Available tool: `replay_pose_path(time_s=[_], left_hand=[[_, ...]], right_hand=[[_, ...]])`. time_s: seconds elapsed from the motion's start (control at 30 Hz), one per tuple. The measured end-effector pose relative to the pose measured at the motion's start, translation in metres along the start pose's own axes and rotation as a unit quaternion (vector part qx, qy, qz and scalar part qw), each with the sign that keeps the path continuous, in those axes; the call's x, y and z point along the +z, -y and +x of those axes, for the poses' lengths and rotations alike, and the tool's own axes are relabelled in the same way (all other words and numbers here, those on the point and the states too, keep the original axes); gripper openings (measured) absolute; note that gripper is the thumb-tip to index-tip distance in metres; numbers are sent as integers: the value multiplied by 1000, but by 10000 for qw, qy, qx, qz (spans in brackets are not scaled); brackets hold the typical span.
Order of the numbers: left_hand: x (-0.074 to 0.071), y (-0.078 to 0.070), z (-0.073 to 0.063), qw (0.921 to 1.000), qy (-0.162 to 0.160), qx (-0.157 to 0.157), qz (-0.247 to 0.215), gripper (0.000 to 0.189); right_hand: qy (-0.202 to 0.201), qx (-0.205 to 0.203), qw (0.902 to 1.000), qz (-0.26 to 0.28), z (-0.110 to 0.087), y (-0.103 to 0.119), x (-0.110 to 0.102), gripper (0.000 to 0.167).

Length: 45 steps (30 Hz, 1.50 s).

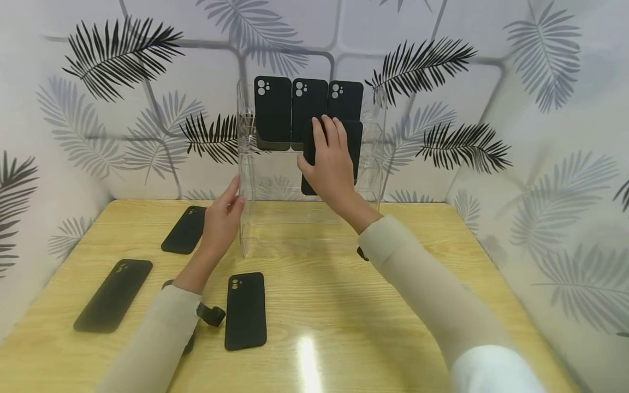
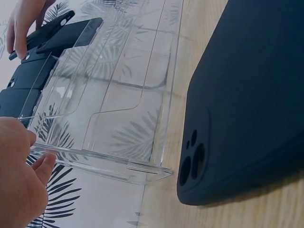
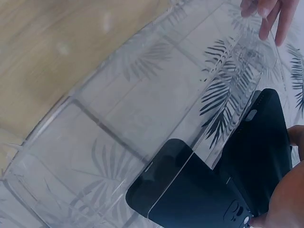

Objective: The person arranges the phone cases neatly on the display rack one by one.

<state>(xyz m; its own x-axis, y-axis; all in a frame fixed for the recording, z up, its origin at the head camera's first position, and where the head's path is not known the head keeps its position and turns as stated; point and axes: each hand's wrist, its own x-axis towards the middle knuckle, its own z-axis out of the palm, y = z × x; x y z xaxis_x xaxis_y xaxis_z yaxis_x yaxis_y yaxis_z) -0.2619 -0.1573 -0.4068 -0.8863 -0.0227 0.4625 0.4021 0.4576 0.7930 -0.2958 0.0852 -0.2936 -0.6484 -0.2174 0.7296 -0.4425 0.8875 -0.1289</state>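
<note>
My right hand (image 1: 333, 169) holds a black phone case (image 1: 355, 143) in front of a clear tiered display rack (image 1: 243, 218). The right wrist view shows this held case (image 3: 256, 154) tilted beside another case (image 3: 178, 185) that stands in the rack. On the top tier three black cases stand side by side, a left one (image 1: 273, 109), a middle one (image 1: 309, 103) and a right one (image 1: 348, 98), camera cutouts upward. With thumb and fingers, my left hand (image 1: 222, 221) pinches the rack's left side panel; the left wrist view shows the panel edge between them.
More black cases lie on the wooden table (image 1: 314, 284): one (image 1: 184, 234) near the rack, one (image 1: 110, 297) at the left, one (image 1: 245, 314) in front. Another is mostly hidden under my left forearm. A patterned wall (image 1: 432, 180) stands close behind the rack.
</note>
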Motion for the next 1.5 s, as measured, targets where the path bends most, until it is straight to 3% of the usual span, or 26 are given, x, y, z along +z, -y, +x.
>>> replay_pose_path(time_s=[0.53, 0.97, 1.5], left_hand=[[-4, 2, -3, 9999, -57, -60, 60, 53], [-2, 1, -2, 10000, 43, -40, 42, 53], [-1, 0, -1, 10000, 55, -23, 58, 54]], right_hand=[[-201, -38, 9994, -270, 33, 6, 25, 73], [-214, -1, 9961, -853, 29, 7, 42, 72], [-423, 180, 9955, -834, 34, 6, 56, 70]])
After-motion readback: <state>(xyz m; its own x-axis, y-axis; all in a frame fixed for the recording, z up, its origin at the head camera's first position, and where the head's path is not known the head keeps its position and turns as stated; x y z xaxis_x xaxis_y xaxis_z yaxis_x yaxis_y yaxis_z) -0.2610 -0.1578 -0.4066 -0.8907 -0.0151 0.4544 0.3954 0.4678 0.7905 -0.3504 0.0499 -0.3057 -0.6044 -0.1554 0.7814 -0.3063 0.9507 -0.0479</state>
